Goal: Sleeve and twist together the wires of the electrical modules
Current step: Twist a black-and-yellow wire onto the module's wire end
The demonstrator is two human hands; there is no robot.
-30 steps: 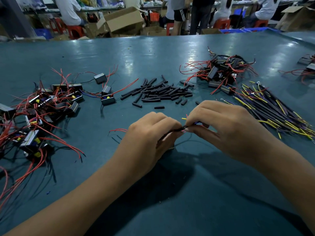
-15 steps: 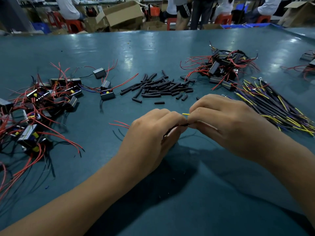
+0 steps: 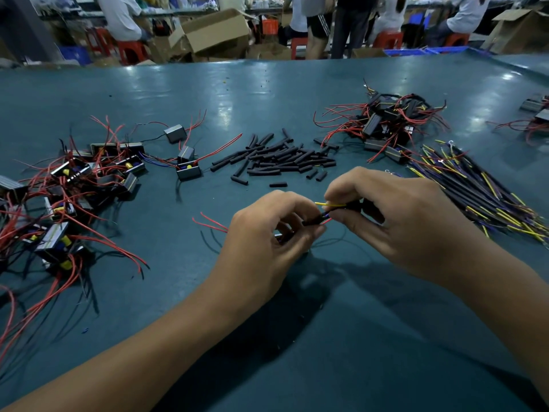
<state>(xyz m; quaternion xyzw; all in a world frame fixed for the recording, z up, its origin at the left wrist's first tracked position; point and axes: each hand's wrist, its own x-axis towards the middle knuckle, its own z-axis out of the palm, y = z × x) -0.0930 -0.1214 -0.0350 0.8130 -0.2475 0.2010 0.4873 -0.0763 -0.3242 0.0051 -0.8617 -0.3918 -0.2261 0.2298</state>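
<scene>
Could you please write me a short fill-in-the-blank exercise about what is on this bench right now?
1. The loose sleeves piled mid-table are ____ in colour.
2. The yellow wire end sticks out from the fingers of the ____ hand.
3. The left hand and the right hand both pinch the thin ____ between them.
4. The long bundle of dark and yellow leads lies on the ____ side of the table.

Missing words: black; right; wires; right

Glossy teal worktable (image 3: 267,93) is bearing: tangled heap of grey box modules with red leads (image 3: 74,188) lying at left; scattered short black sleeve tubes (image 3: 276,159) at centre; second module heap (image 3: 386,123) beyond; bundle of black-and-yellow wires (image 3: 481,191) lying at right.
</scene>
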